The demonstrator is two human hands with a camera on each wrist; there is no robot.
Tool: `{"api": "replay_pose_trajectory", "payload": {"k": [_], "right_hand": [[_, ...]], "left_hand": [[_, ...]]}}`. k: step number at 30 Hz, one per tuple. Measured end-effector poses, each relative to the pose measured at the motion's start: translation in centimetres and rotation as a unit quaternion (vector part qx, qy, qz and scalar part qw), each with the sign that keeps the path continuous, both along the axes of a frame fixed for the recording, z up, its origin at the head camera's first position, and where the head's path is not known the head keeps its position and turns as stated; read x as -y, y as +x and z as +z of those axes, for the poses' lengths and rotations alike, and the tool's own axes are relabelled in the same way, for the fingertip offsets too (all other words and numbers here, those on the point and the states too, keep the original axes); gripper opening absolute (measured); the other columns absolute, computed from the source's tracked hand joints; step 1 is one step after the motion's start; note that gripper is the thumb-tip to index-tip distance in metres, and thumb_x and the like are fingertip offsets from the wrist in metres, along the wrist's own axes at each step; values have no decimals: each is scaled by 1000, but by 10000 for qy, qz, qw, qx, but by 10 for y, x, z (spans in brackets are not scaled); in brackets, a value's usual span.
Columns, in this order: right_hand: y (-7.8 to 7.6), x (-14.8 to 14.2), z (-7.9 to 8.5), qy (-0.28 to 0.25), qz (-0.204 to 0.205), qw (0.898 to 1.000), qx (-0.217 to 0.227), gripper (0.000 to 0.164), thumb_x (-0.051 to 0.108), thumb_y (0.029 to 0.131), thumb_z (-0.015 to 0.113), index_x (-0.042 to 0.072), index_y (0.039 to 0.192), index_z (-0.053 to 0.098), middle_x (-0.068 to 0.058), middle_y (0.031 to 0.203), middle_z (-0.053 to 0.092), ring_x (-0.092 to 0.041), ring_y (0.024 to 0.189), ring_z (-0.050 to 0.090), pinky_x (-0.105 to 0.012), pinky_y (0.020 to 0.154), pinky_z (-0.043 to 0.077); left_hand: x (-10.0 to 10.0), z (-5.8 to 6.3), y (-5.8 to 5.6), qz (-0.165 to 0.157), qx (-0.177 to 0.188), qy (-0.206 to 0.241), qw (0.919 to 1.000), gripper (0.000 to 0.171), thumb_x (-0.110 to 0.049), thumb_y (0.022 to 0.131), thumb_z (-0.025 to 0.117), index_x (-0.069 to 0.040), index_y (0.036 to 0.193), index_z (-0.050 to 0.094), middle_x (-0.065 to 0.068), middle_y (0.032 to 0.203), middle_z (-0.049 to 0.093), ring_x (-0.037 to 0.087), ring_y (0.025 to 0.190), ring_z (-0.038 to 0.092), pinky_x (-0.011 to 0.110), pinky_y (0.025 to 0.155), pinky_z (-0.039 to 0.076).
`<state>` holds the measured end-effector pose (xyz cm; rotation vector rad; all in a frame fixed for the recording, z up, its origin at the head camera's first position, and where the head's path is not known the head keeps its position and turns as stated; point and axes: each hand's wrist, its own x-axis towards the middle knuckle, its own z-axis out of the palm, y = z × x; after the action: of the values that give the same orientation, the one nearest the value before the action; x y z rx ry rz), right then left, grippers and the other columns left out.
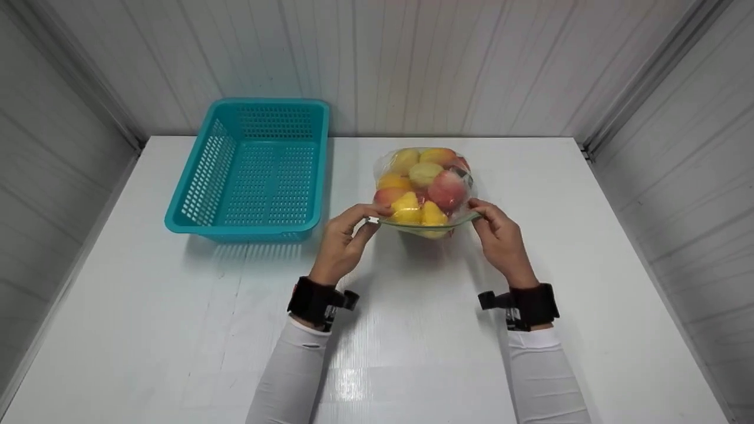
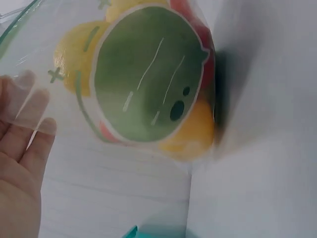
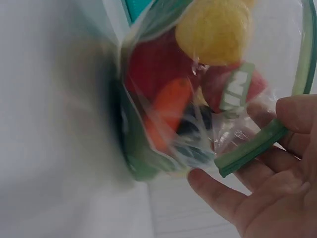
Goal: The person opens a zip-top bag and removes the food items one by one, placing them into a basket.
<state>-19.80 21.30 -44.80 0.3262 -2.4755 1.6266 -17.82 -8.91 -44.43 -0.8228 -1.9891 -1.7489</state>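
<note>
Both left hand (image 1: 344, 244) and right hand (image 1: 500, 241) reach forward, pinching the rim (image 1: 421, 226) of a clear bag (image 1: 468, 191) over the far counter (image 1: 589, 324), right of the teal basket (image 1: 244, 229). Left wrist: green print (image 2: 148, 79). Right wrist: red, yellow, orange fruit (image 3: 215, 32) inside.

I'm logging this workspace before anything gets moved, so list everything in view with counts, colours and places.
Basket: 1, teal, on the table's back left
Bag: 1, clear with green rim and print, between the hands, right of the basket
Fruit: several, exact count hidden; yellow, orange, red, pale green; inside the bag
Table: 1, white, under the basket
Walls: 3, pale grey, behind and at both sides
Straps: 2, black, one on each wrist
Sleeves: 2, whitish, on the forearms
Left hand: 1, bare, pinching the bag's left rim
Right hand: 1, bare, pinching the bag's right rim
</note>
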Motion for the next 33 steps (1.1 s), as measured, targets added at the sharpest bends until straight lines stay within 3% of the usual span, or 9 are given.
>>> {"api": "replay_pose_trajectory", "payload": {"k": [5,8,12,16,20,26,30,33], "right_hand": [[12,-9,22,881,-414,9936,-567,16,8,102,63,1,109,76,-10,116,72,-18,107,67,-14,87,48],[20,-16,31,1218,-520,9881,-785,11,7,99,68,5,102,79,-8,98,73,-9,91,66,-14,79,46],[25,-28,36,1480,-459,9836,-926,7,5,94,74,5,95,80,-7,88,73,-2,81,60,-13,72,43],[26,-40,36,1689,-203,9814,-889,4,5,93,75,4,92,79,-6,84,72,-3,77,55,-16,71,41],[28,-50,36,1952,-57,9776,-789,6,6,95,73,4,92,78,-6,85,70,-6,78,55,-20,72,40],[34,-56,42,2246,-383,9709,-740,7,-1,94,72,0,97,77,-12,90,70,-23,83,61,-27,75,44],[37,-39,49,2137,-771,9667,-1180,11,-8,91,71,-2,98,76,-16,93,68,-30,89,63,-35,77,44],[40,-15,52,1807,-673,9657,-1741,12,-7,89,73,-3,100,75,-16,94,68,-29,91,66,-28,81,47]], "left_hand": [[-3,-1,0,1,299,241,9993,10,6,99,60,7,103,69,16,98,74,19,94,69,32,87,56],[-5,-2,-1,110,435,353,9984,8,6,99,60,9,100,67,18,91,71,21,85,69,34,81,58],[-7,-3,-2,325,703,572,9954,8,4,100,60,8,98,66,20,86,71,23,81,71,34,78,61],[-9,-3,-2,537,978,682,9914,9,0,101,61,7,98,67,19,85,70,19,79,71,33,76,62],[-10,-2,-2,615,1011,571,9913,11,-3,101,62,6,98,67,18,84,70,20,77,71,33,74,62],[-11,1,0,734,913,436,9922,11,-2,101,62,5,96,68,18,83,70,29,74,72,36,71,62],[-13,1,1,748,822,311,9933,11,0,100,64,6,95,70,18,82,72,33,73,72,37,69,62],[-15,1,2,708,783,186,9942,10,-1,99,65,5,96,72,15,82,73,31,72,71,32,67,61]]}}
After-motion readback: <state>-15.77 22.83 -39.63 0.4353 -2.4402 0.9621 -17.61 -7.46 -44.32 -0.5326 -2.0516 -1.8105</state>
